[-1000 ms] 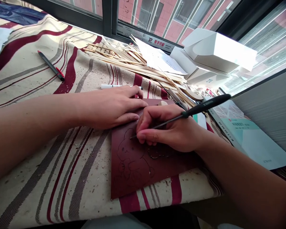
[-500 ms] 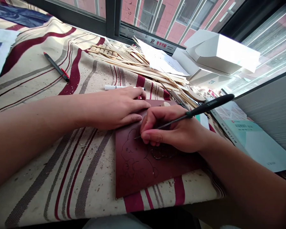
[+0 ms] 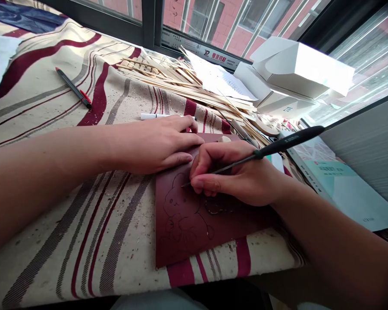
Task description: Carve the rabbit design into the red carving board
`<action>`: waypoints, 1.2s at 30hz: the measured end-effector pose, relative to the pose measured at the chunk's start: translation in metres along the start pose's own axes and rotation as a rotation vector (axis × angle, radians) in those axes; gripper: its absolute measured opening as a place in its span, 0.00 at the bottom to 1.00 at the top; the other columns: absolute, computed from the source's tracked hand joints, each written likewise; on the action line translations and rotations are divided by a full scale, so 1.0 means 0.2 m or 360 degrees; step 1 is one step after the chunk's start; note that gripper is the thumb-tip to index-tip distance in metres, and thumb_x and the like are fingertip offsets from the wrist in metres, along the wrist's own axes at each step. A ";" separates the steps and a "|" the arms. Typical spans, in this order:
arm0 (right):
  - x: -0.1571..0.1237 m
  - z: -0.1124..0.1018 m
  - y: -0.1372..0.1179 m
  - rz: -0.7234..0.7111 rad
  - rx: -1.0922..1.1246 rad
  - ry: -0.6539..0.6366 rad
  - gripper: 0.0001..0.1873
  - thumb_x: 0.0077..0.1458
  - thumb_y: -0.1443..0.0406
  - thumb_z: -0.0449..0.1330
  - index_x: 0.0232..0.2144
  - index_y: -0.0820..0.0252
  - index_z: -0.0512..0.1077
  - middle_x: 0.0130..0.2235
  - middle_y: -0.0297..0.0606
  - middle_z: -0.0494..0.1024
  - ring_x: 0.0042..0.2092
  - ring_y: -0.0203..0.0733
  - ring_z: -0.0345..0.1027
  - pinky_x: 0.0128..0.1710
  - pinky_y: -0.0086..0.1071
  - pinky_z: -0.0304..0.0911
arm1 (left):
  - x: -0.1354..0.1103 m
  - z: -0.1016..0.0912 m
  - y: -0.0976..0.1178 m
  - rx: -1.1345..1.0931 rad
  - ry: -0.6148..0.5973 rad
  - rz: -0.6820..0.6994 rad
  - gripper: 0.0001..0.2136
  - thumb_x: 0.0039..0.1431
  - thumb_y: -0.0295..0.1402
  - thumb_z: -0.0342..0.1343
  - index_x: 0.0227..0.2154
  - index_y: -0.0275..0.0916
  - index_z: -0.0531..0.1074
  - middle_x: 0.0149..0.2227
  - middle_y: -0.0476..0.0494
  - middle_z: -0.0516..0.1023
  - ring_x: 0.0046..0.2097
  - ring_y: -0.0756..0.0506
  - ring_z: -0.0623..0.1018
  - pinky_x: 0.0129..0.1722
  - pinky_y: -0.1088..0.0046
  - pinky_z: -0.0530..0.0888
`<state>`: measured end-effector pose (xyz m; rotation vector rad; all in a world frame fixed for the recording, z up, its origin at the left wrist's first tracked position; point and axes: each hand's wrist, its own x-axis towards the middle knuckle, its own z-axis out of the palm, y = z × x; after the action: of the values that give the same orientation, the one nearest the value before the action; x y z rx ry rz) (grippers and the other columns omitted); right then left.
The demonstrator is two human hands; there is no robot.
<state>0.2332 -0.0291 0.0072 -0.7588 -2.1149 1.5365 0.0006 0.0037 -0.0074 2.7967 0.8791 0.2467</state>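
A dark red sheet (image 3: 194, 224) with a scratched outline of a bear-like figure lies on the striped cloth (image 3: 84, 224). My left hand (image 3: 155, 144) rests flat on the sheet's upper left corner, fingers stretched out, pressing it down. My right hand (image 3: 239, 174) is closed in a pen grip round a thin carving tool (image 3: 278, 146) with a black handle. The tool's metal tip touches the sheet near the figure's head. A small pale block (image 3: 224, 139) sits just beyond my right hand.
A white pen (image 3: 151, 116) lies behind my left hand and a black-and-red pen (image 3: 73, 88) farther left. Thin wooden strips (image 3: 181, 84), papers and white boxes (image 3: 294, 73) pile up under the window. A teal book (image 3: 339, 185) lies at the right. The table edge runs close in front.
The view has shifted slightly. Both hands keep their places; the tool tip has barely moved on the sheet.
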 end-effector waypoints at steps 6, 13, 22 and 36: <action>0.00 -0.01 0.00 -0.0018 0.0019 0.0011 0.13 0.56 0.70 0.77 0.29 0.63 0.76 0.30 0.34 0.83 0.28 0.30 0.74 0.28 0.21 0.72 | -0.01 0.00 -0.01 0.0017 0.0008 0.0013 0.26 0.76 0.48 0.44 0.65 0.44 0.76 0.67 0.30 0.73 0.63 0.32 0.76 0.68 0.50 0.72; -0.01 -0.01 0.00 -0.0004 0.0005 0.0025 0.13 0.56 0.69 0.77 0.29 0.63 0.76 0.30 0.34 0.83 0.27 0.29 0.74 0.27 0.20 0.72 | 0.00 0.00 0.00 0.0040 0.0007 0.0029 0.26 0.76 0.47 0.44 0.65 0.42 0.76 0.66 0.28 0.73 0.62 0.31 0.76 0.67 0.48 0.72; 0.00 0.00 -0.01 0.0006 0.0020 0.0037 0.12 0.56 0.71 0.76 0.29 0.64 0.76 0.30 0.34 0.83 0.27 0.29 0.74 0.27 0.19 0.72 | 0.00 0.00 0.00 0.0028 0.0009 0.0031 0.26 0.75 0.46 0.44 0.65 0.41 0.76 0.64 0.27 0.74 0.62 0.30 0.77 0.67 0.47 0.72; 0.00 0.00 0.00 -0.0004 -0.0012 -0.0011 0.10 0.57 0.71 0.74 0.29 0.64 0.76 0.30 0.34 0.83 0.27 0.29 0.74 0.27 0.19 0.72 | 0.00 0.00 0.00 0.0014 0.0046 0.0039 0.24 0.76 0.46 0.47 0.64 0.42 0.77 0.63 0.30 0.75 0.60 0.32 0.78 0.66 0.51 0.73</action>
<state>0.2340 -0.0293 0.0082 -0.7540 -2.1271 1.5324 0.0001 0.0037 -0.0080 2.8205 0.8547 0.2885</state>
